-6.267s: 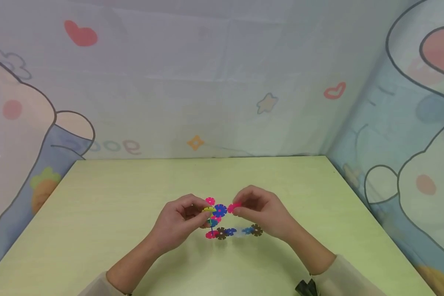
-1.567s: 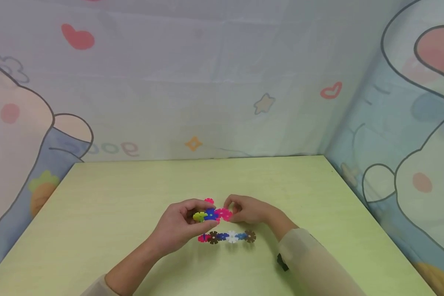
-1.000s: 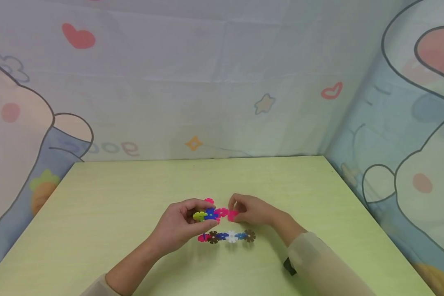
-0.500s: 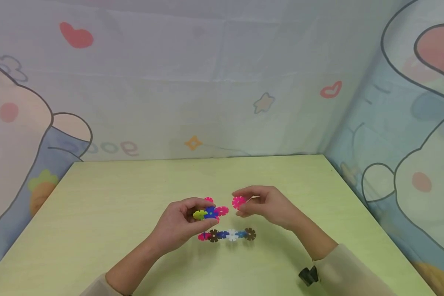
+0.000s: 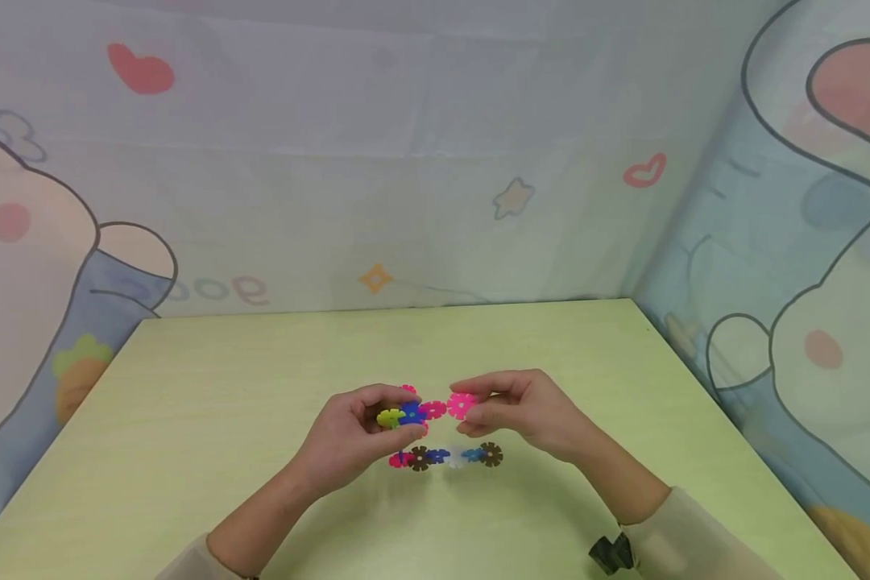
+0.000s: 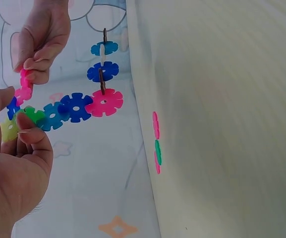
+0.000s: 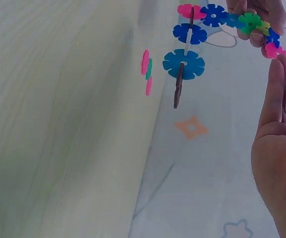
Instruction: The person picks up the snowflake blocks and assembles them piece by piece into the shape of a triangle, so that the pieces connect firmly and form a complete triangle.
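Note:
My left hand [image 5: 355, 431] grips a chain of slotted snowflake discs, fingers around the lime disc [image 5: 390, 417] and the blue disc [image 5: 412, 413]. A pink disc [image 5: 432, 410] forms the chain's right-hand end. My right hand [image 5: 532, 415] pinches another pink disc [image 5: 461, 405] by its edge, right at that end; I cannot tell whether the two are joined. In the left wrist view the chain bends through a green disc [image 6: 32, 115], a blue disc [image 6: 76, 107] and a pink corner disc [image 6: 105, 101]. From there its other arm runs to a brown disc [image 5: 490, 453].
Loose discs lie on the pale table [image 5: 225, 379] behind the chain: a pink disc [image 6: 156, 125], a green disc [image 6: 158, 152] and another pink one. A printed cloth [image 5: 319, 201] stands along the table's back edge. A black device [image 5: 612, 554] hangs at the right wrist.
A pink disc has joined the chain's blue disc since the earliest frame. My right hand has lifted another pink disc from low beside the chain, then brought it left to the chain's pink end.

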`<state>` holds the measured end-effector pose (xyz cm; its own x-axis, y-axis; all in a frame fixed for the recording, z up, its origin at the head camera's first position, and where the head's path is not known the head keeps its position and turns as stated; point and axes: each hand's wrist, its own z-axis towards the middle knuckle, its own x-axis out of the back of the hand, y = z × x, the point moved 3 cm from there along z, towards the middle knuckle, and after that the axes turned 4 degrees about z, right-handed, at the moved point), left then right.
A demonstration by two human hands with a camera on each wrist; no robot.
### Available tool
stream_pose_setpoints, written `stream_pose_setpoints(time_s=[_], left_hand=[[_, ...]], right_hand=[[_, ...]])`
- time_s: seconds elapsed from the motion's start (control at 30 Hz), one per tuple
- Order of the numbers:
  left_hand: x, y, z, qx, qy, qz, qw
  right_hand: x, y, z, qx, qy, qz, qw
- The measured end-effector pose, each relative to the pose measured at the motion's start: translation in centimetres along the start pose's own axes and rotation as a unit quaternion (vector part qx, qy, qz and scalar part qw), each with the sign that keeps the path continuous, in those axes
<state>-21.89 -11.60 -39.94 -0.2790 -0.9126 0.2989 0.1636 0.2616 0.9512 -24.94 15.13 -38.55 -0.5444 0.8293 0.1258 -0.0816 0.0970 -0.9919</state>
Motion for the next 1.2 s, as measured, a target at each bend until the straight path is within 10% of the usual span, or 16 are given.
stream_pose_setpoints(time_s=[0.73,1.2], left_hand=[[-0.7,0.6,0.2,-0.067,0.038,0.022,0.9968],[-0.5,0.4,0.1,-0.049,0.03,-0.002,0.9984]], right_hand=[[-1.4,0.0,0.2,0.045,0.007,0.041,0.9981],[-2.5,-0.1,0.4,0.041,0.016,0.031,0.9986]])
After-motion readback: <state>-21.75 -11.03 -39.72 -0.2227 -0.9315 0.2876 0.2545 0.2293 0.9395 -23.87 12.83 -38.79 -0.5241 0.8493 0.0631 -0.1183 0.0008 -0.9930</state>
